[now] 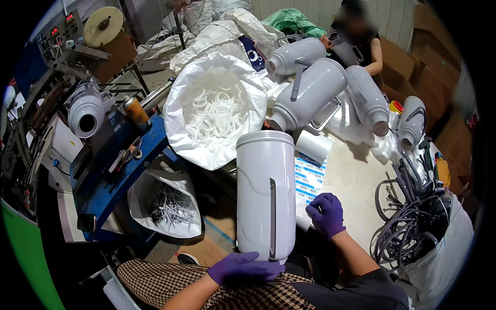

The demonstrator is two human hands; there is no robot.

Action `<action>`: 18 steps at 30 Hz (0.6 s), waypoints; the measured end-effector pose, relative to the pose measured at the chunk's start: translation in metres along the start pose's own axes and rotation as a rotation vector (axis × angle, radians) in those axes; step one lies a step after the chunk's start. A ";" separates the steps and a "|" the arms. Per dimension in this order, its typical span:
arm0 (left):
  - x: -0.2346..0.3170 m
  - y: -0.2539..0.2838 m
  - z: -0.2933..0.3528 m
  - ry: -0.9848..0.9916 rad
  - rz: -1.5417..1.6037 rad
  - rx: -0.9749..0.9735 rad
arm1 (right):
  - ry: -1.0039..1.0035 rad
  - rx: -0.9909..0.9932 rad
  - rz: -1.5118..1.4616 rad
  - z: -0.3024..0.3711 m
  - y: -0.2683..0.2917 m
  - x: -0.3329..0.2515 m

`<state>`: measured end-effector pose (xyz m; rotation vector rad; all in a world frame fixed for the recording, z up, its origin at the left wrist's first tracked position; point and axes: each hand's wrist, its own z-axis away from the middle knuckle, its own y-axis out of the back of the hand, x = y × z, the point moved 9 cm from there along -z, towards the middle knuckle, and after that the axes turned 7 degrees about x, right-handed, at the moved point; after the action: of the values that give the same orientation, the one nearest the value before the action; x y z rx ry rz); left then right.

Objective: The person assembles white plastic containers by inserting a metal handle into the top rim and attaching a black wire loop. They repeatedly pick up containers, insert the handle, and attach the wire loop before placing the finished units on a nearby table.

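Observation:
A large light-grey thermos casing (264,191) stands upright before me, its threaded rim up and a long handle strip down its front. My left hand (244,267), in a purple glove, supports its bottom end over my lap, fingers stretched beneath and thumb against the side. To the right, my gloved right hand (326,214) is closed in a pinch near the lower edge of a blue-and-white sticker sheet (310,178); whatever is between the fingertips cannot be made out. A white roll (314,146) lies just beyond the sheet.
Several grey thermos jugs (315,93) lie across the table's far side, where another person (356,36) sits. A white sack of rings (214,113) stands ahead. Left are a bag of white strips (173,206) and a blue bench (113,155); right, a sack of grey handles (408,227).

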<state>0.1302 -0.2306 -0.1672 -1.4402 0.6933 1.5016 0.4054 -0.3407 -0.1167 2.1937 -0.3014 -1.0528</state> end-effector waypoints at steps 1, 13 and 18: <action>0.013 0.006 0.000 -0.006 0.076 0.018 | 0.049 0.070 -0.008 -0.002 0.006 -0.006; 0.061 0.023 0.002 0.049 0.168 0.035 | 0.173 0.126 -0.049 0.002 0.022 -0.022; 0.034 0.014 0.008 0.036 0.043 -0.003 | 0.220 0.084 -0.334 -0.084 0.051 -0.099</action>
<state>0.1173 -0.2219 -0.2019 -1.4667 0.7485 1.5130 0.4093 -0.2922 0.0143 2.4661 0.1275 -0.9706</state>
